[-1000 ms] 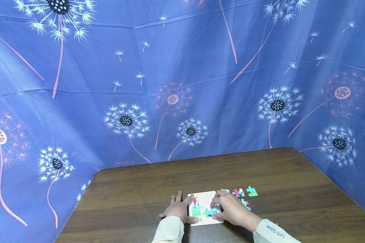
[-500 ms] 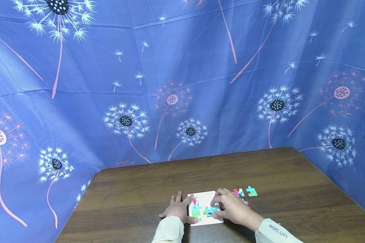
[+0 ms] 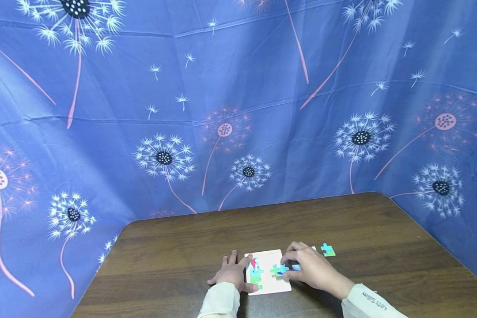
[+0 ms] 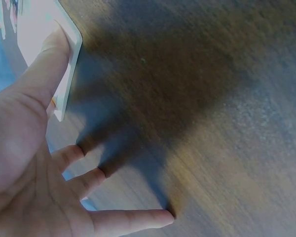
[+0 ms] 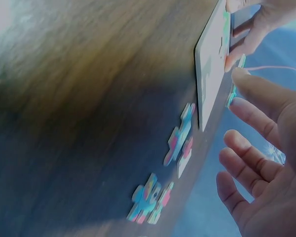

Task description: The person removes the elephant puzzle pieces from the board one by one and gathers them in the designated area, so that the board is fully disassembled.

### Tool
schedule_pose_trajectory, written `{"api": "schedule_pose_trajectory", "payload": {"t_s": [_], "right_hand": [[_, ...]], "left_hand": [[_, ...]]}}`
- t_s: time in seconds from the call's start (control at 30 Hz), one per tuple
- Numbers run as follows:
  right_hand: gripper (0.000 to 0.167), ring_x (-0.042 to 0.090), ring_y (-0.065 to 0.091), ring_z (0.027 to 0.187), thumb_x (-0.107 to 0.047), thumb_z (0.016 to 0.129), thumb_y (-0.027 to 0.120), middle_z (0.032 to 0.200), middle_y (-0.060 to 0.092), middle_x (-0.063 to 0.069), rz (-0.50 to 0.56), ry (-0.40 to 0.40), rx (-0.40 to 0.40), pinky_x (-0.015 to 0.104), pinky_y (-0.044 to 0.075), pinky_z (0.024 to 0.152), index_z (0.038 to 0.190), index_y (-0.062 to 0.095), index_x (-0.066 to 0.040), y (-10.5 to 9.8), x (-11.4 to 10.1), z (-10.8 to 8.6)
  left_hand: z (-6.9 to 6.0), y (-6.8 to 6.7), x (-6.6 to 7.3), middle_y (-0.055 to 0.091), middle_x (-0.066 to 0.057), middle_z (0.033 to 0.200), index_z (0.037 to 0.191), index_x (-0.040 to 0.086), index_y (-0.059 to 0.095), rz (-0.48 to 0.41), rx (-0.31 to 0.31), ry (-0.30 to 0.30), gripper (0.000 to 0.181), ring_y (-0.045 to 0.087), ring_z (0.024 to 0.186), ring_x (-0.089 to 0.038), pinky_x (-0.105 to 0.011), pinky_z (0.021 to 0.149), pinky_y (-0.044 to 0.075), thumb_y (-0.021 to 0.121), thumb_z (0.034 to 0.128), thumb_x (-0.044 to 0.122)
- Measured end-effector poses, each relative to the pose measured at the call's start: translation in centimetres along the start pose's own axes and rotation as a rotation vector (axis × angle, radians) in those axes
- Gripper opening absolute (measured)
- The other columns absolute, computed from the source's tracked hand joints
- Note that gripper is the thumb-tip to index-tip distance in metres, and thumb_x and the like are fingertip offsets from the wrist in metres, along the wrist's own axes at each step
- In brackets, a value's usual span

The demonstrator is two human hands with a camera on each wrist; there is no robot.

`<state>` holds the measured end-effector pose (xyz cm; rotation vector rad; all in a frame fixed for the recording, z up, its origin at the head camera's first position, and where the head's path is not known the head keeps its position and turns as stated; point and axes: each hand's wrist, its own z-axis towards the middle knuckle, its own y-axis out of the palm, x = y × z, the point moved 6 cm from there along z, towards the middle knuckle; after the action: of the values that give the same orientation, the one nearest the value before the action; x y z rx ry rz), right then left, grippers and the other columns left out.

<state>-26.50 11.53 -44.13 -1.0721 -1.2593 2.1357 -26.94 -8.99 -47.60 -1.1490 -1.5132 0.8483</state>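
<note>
Right hand (image 3: 313, 270) and pinched puzzle piece (image 3: 280, 270) have shifted slightly to the right and away from the joined pieces (image 3: 256, 277) since half a second ago; the left hand (image 3: 231, 274) has kept its place. White puzzle board (image 3: 276, 288) lies flat on the brown wooden counter (image 3: 175, 256), the joined pieces occupying its left side. Beyond the counter hangs a blue cloth (image 3: 206, 88) printed with dandelions. To the right of the board lies a blue-and-green loose piece (image 3: 329, 251); other loose pieces are partly hidden by the right hand in the head view. From the right wrist, a blue-and-pink piece (image 5: 145, 197) is visible among these, near the counter's bare wood. Left hand: fingers spread, thumb resting on the board's near edge, little finger reaching out over the counter. Right hand: thumb and index finger pinch the puzzle piece above the right part of the board, the remaining fingers bent and apart. Both wrists emerge from pale sleeves (image 3: 220, 301).
</note>
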Motion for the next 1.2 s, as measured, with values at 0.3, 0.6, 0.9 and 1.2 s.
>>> {"api": "schedule_pose_trajectory", "payload": {"t_s": [0.3, 0.6, 0.9, 1.2], "right_hand": [[0.02, 0.012, 0.059, 0.094, -0.024, 0.08, 0.087, 0.101, 0.06, -0.011, -0.028, -0.023, 0.04, 0.033, 0.055, 0.075, 0.098, 0.078, -0.021, -0.8, 1.1, -0.9], [0.023, 0.008, 0.057, 0.091, -0.026, 0.078, 0.089, 0.1, 0.058, -0.014, -0.049, -0.007, 0.054, 0.033, 0.053, 0.074, 0.099, 0.078, -0.022, -1.5, 2.3, -1.5], [0.025, 0.021, 0.063, 0.098, -0.028, 0.079, 0.088, 0.105, 0.063, -0.006, -0.096, 0.02, 0.047, 0.047, 0.055, 0.081, 0.101, 0.078, -0.022, -1.9, 3.4, -2.4], [0.026, 0.015, 0.059, 0.094, -0.03, 0.08, 0.087, 0.103, 0.059, -0.011, -0.079, 0.062, 0.014, 0.039, 0.054, 0.076, 0.103, 0.077, -0.022, -2.7, 4.7, -3.2]], "left_hand": [[0.1, 0.0, 0.1, 0.036, -0.01, 0.16, 0.149, 0.031, 0.05, 0.002, -0.008, -0.003, 0.085, 0.032, 0.147, -0.042, -0.088, 0.077, 0.039, 0.091, 0.0738, 0.04], [0.1, -0.1, 0.1, 0.036, -0.011, 0.16, 0.149, 0.03, 0.051, -0.016, -0.009, -0.007, 0.085, 0.033, 0.146, -0.043, -0.088, 0.076, 0.039, 0.091, 0.0741, 0.038], [0.0, -0.3, 0.2, 0.036, -0.011, 0.16, 0.149, 0.029, 0.051, -0.019, -0.03, -0.009, 0.084, 0.033, 0.146, -0.044, -0.089, 0.076, 0.038, 0.091, 0.0757, 0.036], [-0.3, -0.4, 0.4, 0.037, -0.011, 0.159, 0.148, 0.029, 0.051, -0.003, -0.017, -0.006, 0.083, 0.035, 0.145, -0.043, -0.087, 0.075, 0.04, 0.09, 0.075, 0.037]]}}
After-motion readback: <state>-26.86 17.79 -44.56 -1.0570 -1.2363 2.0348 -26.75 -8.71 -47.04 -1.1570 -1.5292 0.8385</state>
